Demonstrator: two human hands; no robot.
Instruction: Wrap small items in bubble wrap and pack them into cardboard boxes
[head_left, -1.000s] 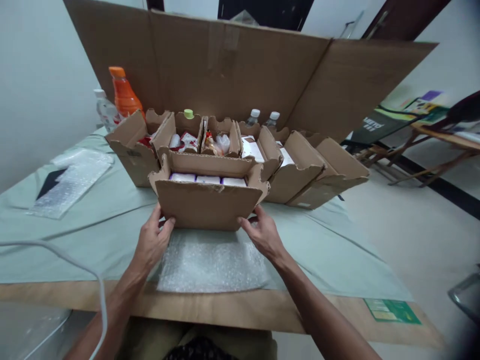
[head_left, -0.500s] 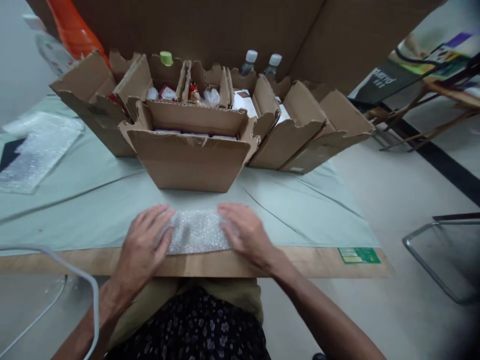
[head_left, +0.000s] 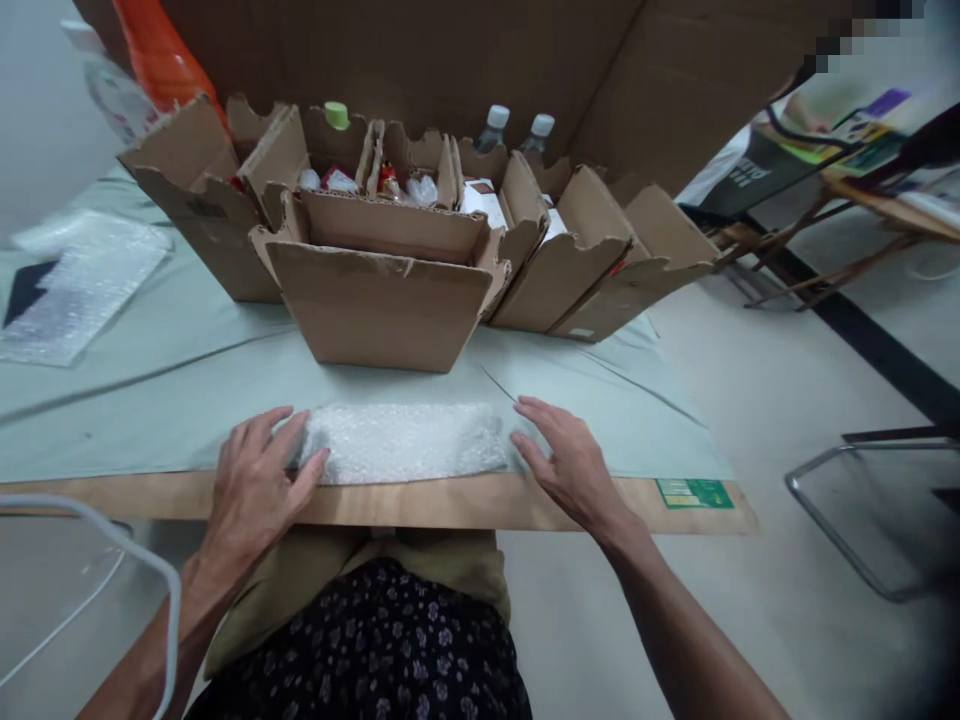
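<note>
A long strip of folded bubble wrap (head_left: 409, 442) lies flat along the front edge of the table. Whether anything is inside it I cannot tell. My left hand (head_left: 262, 465) rests at its left end, fingers apart, the tips touching the wrap. Just off the right end, my right hand (head_left: 566, 460) is spread with nothing in it. Behind the strip stands a cardboard box (head_left: 382, 310) with a cut, notched rim; its contents are mostly hidden by the front wall.
Several more cardboard boxes (head_left: 577, 250) stand in a row behind, some holding small wrapped items. Bubble wrap (head_left: 90, 290) with a dark flat thing lies at the left. An orange bottle (head_left: 161, 60) rises back left. A white cable (head_left: 142, 545) hangs at front left.
My hands have moved apart, uncovering more of the bubble wrap. The right hand has left its right end. The camera view has shifted slightly.
</note>
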